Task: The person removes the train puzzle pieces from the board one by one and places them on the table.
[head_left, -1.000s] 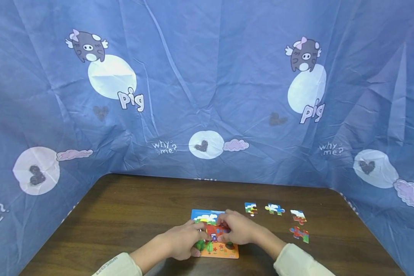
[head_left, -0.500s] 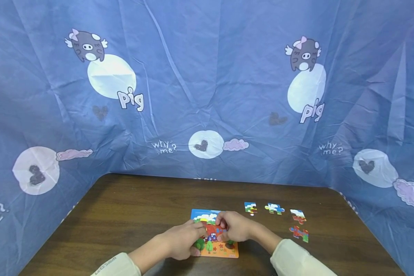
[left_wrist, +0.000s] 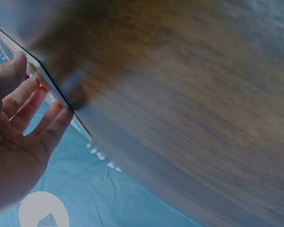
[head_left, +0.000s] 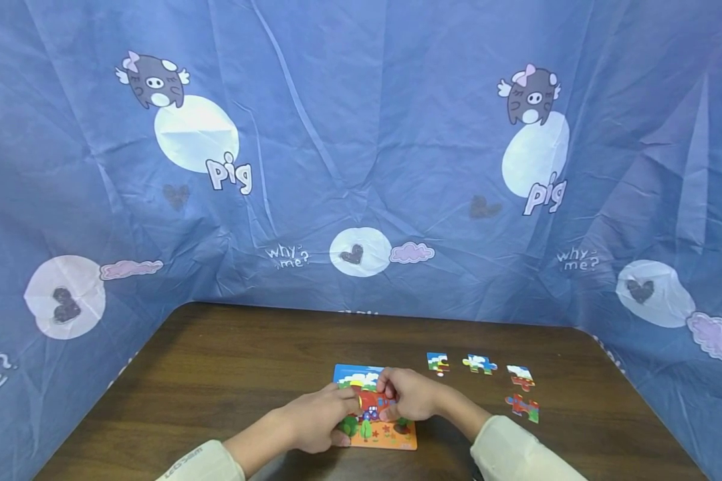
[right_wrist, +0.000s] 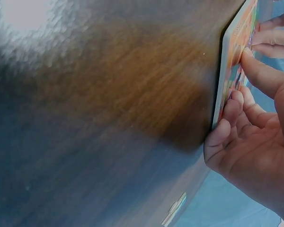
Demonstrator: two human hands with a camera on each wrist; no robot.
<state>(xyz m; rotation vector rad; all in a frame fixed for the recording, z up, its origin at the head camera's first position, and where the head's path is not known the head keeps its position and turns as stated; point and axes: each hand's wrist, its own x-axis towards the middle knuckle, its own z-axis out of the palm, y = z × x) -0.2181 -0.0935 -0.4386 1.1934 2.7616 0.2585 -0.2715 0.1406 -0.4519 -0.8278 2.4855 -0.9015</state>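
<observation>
A colourful jigsaw puzzle (head_left: pixel 385 437) with a red building, a small blue vehicle and trees lies on the wooden table. My left hand (head_left: pixel 320 419) rests on its left side, fingers extended over the picture and thumb near the lower left corner. In the left wrist view the fingers (left_wrist: pixel 57 126) touch the puzzle's face and edge. My right hand (head_left: pixel 418 398) is on the right part, its thumb and bent forefinger to either side of a red puzzle piece (head_left: pixel 383 403). In the right wrist view the thumb (right_wrist: pixel 260 73) touches the surface; the piece's outline is partly hidden.
To the right lie several loose puzzle pieces: a blue-green one (head_left: pixel 436 361), a white-blue one (head_left: pixel 480 364), a white-red one (head_left: pixel 520 375) and a red-green one (head_left: pixel 525 408). A blue printed curtain (head_left: pixel 361 167) encloses the table (head_left: pixel 241 354) at the back and sides.
Over the first half second my right hand shifts slightly left and its forefinger draws back from the puzzle's top edge. Since then both hands look nearly still; the loose pieces stay put.
</observation>
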